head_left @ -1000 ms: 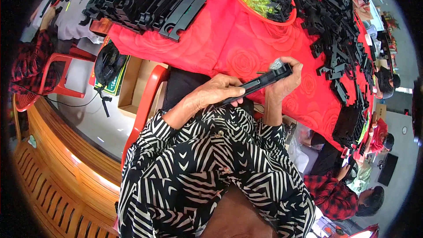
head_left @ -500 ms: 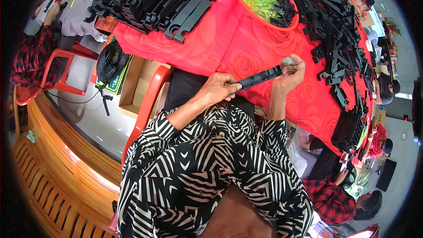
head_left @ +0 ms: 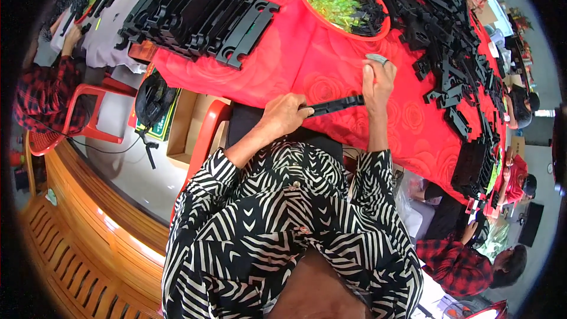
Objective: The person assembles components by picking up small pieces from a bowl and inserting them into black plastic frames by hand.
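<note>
My left hand (head_left: 285, 115) grips the near end of a long black plastic bar (head_left: 334, 106), held just above the red tablecloth (head_left: 307, 65). At the bar's far end is my right hand (head_left: 377, 81), with a small grey piece (head_left: 376, 58) pinched between its fingertips. Both forearms wear black-and-white zigzag sleeves. An orange-red bowl (head_left: 318, 14) of green and black small parts sits beyond my hands.
A row of stacked black bars (head_left: 198, 15) lies at the table's far left. Loose black parts (head_left: 449, 41) are heaped along the right side. A red plastic chair (head_left: 204, 139) and a cardboard box (head_left: 180, 127) stand at my left. Other people sit at the right and far left.
Both hands have shifted a little toward the table with the bar. My right hand now points upward, lifting the grey piece above the bar's end.
</note>
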A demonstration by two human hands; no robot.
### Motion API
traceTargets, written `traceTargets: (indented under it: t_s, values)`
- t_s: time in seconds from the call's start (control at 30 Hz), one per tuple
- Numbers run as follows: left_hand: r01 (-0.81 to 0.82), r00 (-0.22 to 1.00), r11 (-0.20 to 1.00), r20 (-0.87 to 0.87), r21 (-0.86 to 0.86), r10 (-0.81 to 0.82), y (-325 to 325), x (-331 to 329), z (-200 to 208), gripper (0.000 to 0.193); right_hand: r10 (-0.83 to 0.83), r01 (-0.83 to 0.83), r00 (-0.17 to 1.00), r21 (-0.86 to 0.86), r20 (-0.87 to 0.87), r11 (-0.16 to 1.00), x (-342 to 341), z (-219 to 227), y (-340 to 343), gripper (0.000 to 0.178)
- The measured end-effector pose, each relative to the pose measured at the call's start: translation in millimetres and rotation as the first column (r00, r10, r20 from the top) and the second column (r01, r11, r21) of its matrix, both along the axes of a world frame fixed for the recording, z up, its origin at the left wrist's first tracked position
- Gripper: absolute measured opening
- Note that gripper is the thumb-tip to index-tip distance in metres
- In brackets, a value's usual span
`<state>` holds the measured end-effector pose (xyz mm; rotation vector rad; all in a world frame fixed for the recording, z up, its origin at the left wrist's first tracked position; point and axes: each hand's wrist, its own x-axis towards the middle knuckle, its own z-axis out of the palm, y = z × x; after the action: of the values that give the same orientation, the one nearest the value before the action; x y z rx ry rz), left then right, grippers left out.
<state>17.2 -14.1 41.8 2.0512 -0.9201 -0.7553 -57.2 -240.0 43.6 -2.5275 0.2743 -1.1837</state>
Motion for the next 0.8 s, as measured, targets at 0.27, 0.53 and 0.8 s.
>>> traceTargets:
  t_s: [0.27, 0.53, 0.8]
  values:
    - [0.055, 0.998, 0.998, -0.039, -0.023, -0.056, 3.6, 7.6, 1.6, 0.024, -0.081, 0.086, 0.993, 0.046, -0.089, 0.995, -11.6, 13.9, 6.4, 0.016]
    - [0.101, 0.863, 0.993, 0.501, -0.058, -0.059, 4.1, 11.1, 25.2, 0.026, 0.574, -0.153, 0.711, 0.706, -0.407, 0.691, -31.9, 31.1, 56.4, 0.021]
    - [-0.134, 0.514, 0.834, 0.682, -0.535, 0.52, 5.2, -1.7, 49.0, 0.05, 0.194, 0.007, 0.964, 0.75, -0.18, 0.662, -20.0, 15.7, 92.9, 0.025]
